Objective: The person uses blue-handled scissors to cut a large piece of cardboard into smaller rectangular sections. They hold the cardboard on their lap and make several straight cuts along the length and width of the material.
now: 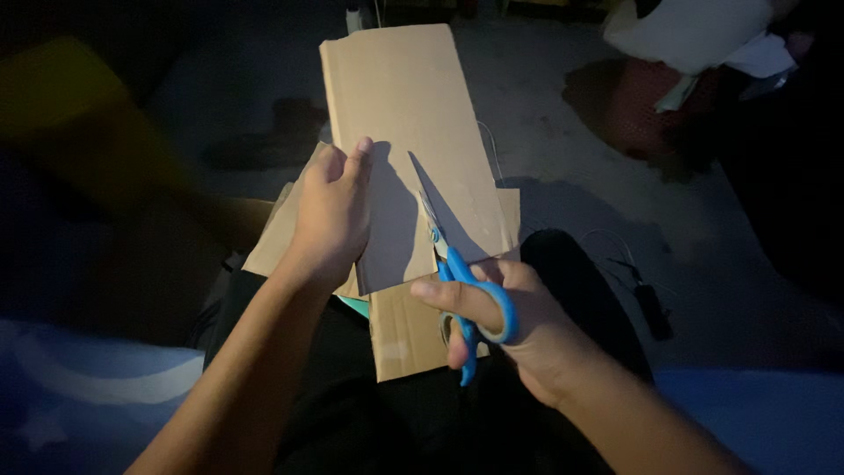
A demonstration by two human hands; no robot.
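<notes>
Right hand (505,321) clamped around blue scissors (466,295), blades open and biting into cardboard sheet (404,114) from near edge. Left hand (332,215) gripping sheet's left edge, thumb on top. Sheet held over lap, above more cardboard pieces (413,339). Beyond: dark floor, black cable (637,286).

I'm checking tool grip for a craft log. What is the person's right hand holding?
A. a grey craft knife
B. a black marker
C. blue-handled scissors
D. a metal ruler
C: the right hand has fingers through the blue-handled scissors, blades against the long brown cardboard sheet.
</notes>
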